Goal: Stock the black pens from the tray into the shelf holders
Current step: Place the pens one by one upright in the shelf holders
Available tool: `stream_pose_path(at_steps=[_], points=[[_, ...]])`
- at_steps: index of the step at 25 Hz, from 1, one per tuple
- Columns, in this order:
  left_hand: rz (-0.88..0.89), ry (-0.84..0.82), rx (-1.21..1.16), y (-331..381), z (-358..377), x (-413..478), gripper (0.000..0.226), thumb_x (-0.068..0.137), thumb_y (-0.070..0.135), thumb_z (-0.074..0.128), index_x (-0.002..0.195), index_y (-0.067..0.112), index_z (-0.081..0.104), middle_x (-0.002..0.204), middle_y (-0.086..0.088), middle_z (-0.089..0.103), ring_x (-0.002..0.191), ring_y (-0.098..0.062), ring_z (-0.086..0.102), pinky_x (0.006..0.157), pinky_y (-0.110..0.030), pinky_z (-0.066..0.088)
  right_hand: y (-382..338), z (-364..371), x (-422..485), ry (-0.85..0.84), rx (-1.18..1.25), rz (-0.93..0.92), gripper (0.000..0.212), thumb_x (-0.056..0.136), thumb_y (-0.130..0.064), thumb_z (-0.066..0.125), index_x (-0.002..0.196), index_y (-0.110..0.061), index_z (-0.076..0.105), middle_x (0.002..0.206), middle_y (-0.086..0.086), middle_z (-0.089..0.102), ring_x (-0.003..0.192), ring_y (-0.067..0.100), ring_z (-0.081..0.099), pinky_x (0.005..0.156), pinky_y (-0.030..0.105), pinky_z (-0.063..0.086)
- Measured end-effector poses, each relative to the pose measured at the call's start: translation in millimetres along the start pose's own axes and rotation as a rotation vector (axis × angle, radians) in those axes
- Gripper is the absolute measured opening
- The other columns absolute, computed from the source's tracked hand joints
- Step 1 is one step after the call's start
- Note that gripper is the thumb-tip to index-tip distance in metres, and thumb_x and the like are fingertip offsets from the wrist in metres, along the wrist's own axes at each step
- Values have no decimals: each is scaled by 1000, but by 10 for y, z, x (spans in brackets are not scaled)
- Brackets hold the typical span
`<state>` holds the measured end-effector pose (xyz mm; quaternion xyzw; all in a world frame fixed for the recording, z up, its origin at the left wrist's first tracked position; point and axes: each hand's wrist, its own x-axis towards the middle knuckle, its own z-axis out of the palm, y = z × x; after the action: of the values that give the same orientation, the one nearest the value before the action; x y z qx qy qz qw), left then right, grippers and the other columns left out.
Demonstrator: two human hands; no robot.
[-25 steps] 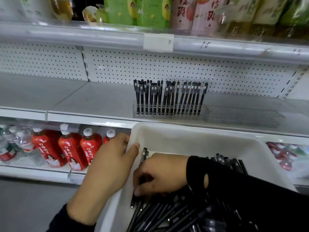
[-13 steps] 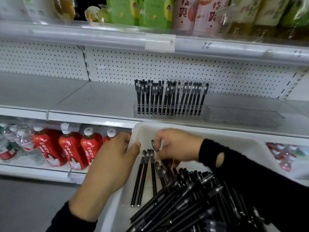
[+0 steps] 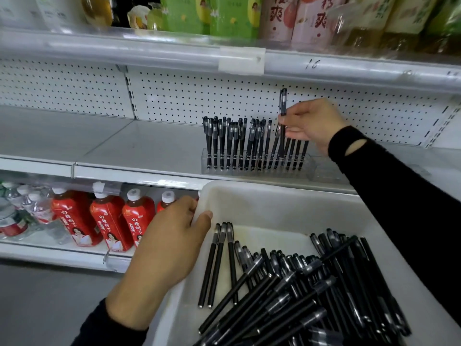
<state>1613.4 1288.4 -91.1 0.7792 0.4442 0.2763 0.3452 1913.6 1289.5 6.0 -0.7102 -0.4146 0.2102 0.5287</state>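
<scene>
Pens, slim black plastic sticks with smoky see-through caps, lie heaped crisscross in the near right part of the white plastic tray. The tray is a smooth rectangular tub with rounded corners. Three more pens lie side by side nearer its left wall, apart from the heap.

Your left hand has kept its place on the tray's left rim, with the thumb hooked over the edge and the fingers curled down the outer wall. Your right hand has changed most. Half a second ago it was down in the tray at the heap; now it is up beyond the tray's far rim. Its thumb and fingertips pinch one black pen at mid-barrel, upright with the cap on top. The pen's lower part runs down among the standing pens; whether its tip sits in a slot you cannot tell.

Those pens stand in a row, some leaning, in a long clear plastic holder. The holder rests on the matte pale grey metal shelf just beyond the tray's far rim. Left of the tray and lower down stand red-labelled drink bottles with white caps. Farther beyond the tray rises the white perforated back panel, dotted with small round holes. Above it are blurred green and pink drink packs.
</scene>
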Motion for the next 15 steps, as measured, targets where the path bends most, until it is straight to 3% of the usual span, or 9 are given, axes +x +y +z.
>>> stream_pose_path(at_steps=[6,9,15], points=[[-4,0,12,9,4,-5,18,96,39,53,89,25,60,70,-1,68,68,-16,63,64,-37,50,493,197,409,231,-121,-88,20,85,-13,77,75,-26,66,88,-3,74,82,22,75,82,37,61],[-6,-5,1,1,-2,-2,18,96,39,53,89,24,60,70,-2,68,69,-16,64,66,-39,51,577,286,493,218,-116,-97,14,88,-12,74,82,-22,67,99,5,75,78,17,75,79,35,62],[-9,-6,8,22,-1,-13,18,96,39,53,88,24,61,69,-2,67,67,-16,63,63,-36,49,570,281,498,175,-129,-103,18,88,-11,75,78,-22,65,89,-1,71,81,21,75,80,40,62]])
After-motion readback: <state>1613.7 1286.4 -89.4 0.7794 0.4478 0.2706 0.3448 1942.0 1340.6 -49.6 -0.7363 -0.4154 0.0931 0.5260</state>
